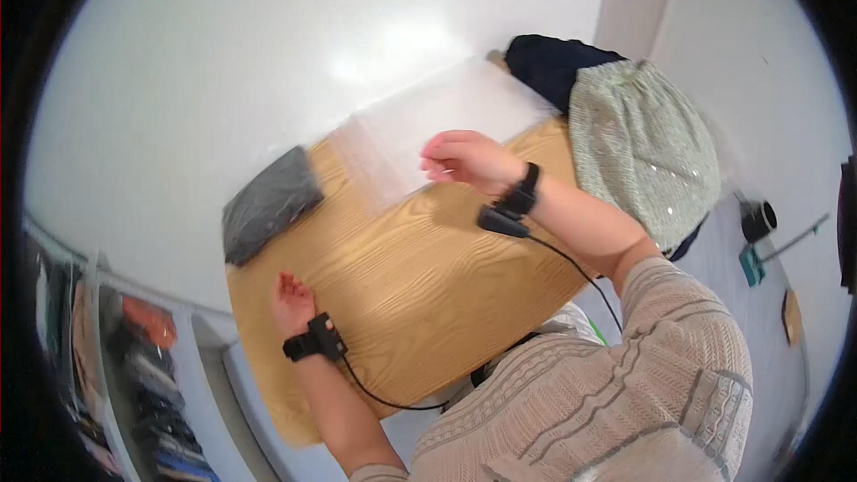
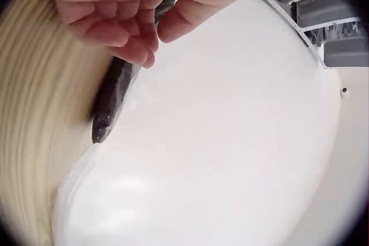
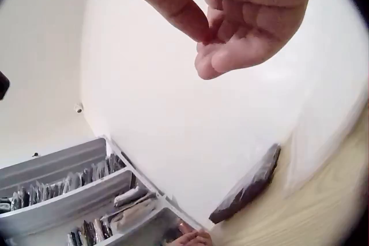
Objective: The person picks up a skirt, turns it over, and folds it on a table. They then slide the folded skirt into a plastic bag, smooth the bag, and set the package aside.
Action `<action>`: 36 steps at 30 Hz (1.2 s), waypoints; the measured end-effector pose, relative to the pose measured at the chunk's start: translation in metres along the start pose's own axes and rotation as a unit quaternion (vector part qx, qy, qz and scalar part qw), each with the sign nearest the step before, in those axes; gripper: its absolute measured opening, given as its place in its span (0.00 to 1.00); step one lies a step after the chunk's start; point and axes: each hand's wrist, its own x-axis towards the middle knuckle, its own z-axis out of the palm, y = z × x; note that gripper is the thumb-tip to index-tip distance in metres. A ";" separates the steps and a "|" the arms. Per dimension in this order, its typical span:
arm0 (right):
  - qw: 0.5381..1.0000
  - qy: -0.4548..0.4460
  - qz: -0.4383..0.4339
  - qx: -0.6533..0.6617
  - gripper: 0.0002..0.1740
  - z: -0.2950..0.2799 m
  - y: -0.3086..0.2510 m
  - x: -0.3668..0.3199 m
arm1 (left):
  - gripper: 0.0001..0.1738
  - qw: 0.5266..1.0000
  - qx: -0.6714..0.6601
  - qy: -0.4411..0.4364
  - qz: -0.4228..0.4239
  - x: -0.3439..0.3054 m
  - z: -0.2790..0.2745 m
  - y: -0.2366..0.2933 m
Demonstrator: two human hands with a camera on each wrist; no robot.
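My left hand [image 1: 295, 305] is raised over the table's left part, below a dark package in clear plastic [image 1: 272, 205]; its fingers bend loosely around nothing. In the left wrist view the hand [image 2: 124, 12] partly covers the dark package [image 2: 112, 96]. Above the middle of the table hangs my right hand [image 1: 473, 162], in front of flat clear plastic bags [image 1: 446, 112]. The right wrist view shows that hand [image 3: 236, 21] empty, thumb close to its loosely bent fingers, with the package [image 3: 248, 191] lying farther down.
A pale sequined garment [image 1: 643, 143] and a dark garment [image 1: 553, 67] are heaped at the right end of the wooden table [image 1: 402, 303]. White wall rises behind. Shelves of bagged items [image 1: 156, 375] stand at left; a black container [image 1: 759, 221] is at right. Cables trail from both wrists.
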 end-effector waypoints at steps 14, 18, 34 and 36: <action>0.922 0.365 -0.132 0.011 0.13 -0.207 -0.076 -0.234 | 0.08 0.998 -0.005 -0.028 0.059 -0.008 0.005 -0.015; 0.910 0.376 -0.174 -0.028 0.14 -0.258 -0.121 -0.230 | 0.09 0.997 0.008 -0.033 0.068 -0.007 0.002 -0.013; 0.486 0.383 0.157 -0.770 0.22 -0.331 -0.190 -0.121 | 0.10 0.993 0.026 -0.013 0.116 -0.009 0.003 -0.016; 0.501 0.412 0.198 -0.735 0.16 -0.318 -0.192 -0.122 | 0.10 0.993 0.027 -0.004 0.114 -0.006 0.003 -0.016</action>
